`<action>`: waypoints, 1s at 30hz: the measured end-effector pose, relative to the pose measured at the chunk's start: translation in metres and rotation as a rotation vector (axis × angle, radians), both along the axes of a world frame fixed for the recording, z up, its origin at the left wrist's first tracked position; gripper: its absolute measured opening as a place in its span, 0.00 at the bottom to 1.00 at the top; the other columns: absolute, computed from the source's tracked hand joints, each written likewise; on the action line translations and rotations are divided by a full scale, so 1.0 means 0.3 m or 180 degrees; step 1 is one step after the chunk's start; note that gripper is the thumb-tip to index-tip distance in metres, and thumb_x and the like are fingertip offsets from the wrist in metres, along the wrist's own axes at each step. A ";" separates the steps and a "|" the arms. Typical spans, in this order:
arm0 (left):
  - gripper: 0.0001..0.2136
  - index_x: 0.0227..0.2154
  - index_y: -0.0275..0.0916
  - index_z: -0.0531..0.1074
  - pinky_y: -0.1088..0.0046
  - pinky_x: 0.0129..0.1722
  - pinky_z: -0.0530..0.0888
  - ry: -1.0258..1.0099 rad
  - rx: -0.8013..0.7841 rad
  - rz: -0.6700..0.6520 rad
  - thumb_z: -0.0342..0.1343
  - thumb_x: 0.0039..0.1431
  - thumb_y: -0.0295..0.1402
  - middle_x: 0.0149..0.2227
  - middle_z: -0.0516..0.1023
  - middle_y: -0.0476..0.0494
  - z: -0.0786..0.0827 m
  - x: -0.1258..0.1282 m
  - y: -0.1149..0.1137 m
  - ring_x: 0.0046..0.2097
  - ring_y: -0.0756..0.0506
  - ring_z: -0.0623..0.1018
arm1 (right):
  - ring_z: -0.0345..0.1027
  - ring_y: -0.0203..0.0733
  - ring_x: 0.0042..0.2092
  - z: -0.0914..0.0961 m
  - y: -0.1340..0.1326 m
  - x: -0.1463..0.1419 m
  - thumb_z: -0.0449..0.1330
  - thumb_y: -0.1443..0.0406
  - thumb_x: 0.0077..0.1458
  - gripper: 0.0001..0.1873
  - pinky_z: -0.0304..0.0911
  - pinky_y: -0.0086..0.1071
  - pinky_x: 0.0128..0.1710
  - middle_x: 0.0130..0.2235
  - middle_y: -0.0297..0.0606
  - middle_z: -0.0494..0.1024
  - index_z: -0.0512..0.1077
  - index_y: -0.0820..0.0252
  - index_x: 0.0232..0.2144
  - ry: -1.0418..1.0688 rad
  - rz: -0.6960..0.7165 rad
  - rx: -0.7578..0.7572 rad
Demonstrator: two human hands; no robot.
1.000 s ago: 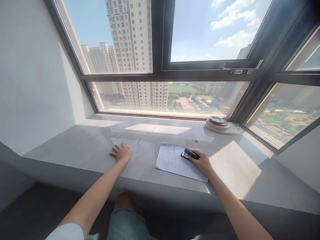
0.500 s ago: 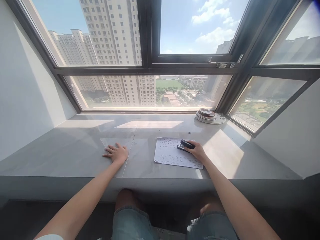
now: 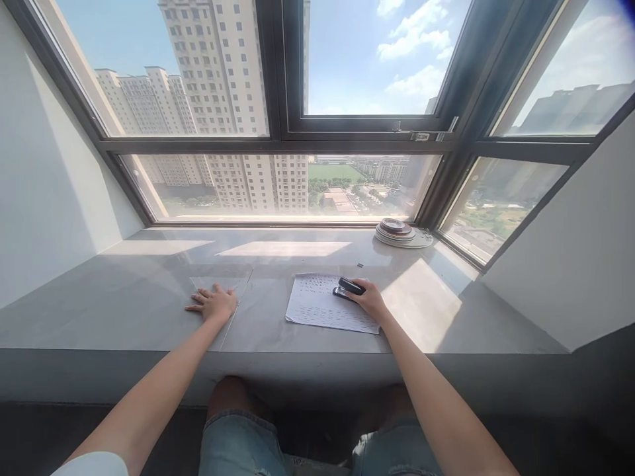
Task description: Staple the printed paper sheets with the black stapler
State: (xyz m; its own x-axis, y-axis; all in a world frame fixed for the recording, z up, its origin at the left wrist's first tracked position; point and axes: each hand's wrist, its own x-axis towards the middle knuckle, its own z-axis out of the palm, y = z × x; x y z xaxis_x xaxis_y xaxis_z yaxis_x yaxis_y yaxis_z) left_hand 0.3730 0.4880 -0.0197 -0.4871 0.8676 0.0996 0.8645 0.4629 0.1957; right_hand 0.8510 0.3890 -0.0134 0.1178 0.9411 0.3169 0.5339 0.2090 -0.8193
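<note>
My right hand (image 3: 373, 300) is clamped round a black stapler (image 3: 351, 286), which lies over the upper right part of the written-on paper (image 3: 312, 309); I cannot tell whether its base touches the page. My left hand (image 3: 217, 305) is empty, fingers spread apart, palm down on the tiled windowsill (image 3: 129, 317), well to the left of the paper and not touching it. Just beyond the paper's far edge sits a small dark piece (image 3: 360, 265), too small to name, and farther beyond it to the right, a stack of round discs (image 3: 397, 229). I judge the step in hand to be handling the stapler over the paper. To my mind, the next move calls for a steady right grip, since my left hand isn't bracing the page.
</note>
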 end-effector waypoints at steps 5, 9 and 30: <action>0.36 0.68 0.30 0.62 0.20 0.60 0.47 -0.0013 -0.0008 -0.0009 0.40 0.65 0.50 0.73 0.48 0.14 0.003 0.001 0.004 0.72 0.14 0.48 | 0.78 0.56 0.45 0.011 -0.007 -0.001 0.69 0.53 0.50 0.22 0.73 0.45 0.48 0.43 0.40 0.85 0.82 0.55 0.46 -0.0028 -0.0018 0.0020; 0.35 0.67 0.31 0.63 0.21 0.61 0.47 -0.0028 -0.0072 0.0047 0.41 0.65 0.50 0.73 0.47 0.15 0.013 0.007 0.005 0.72 0.15 0.48 | 0.78 0.56 0.46 0.014 -0.008 -0.001 0.69 0.54 0.50 0.20 0.73 0.45 0.48 0.44 0.40 0.85 0.82 0.54 0.45 -0.0080 -0.0044 0.0044; 0.33 0.66 0.32 0.63 0.21 0.61 0.49 0.0024 -0.0088 0.0083 0.37 0.67 0.49 0.73 0.47 0.15 0.028 0.024 -0.010 0.72 0.16 0.48 | 0.79 0.56 0.45 0.002 -0.003 0.006 0.69 0.54 0.49 0.20 0.73 0.45 0.49 0.42 0.40 0.85 0.82 0.55 0.44 -0.0100 -0.0050 0.0034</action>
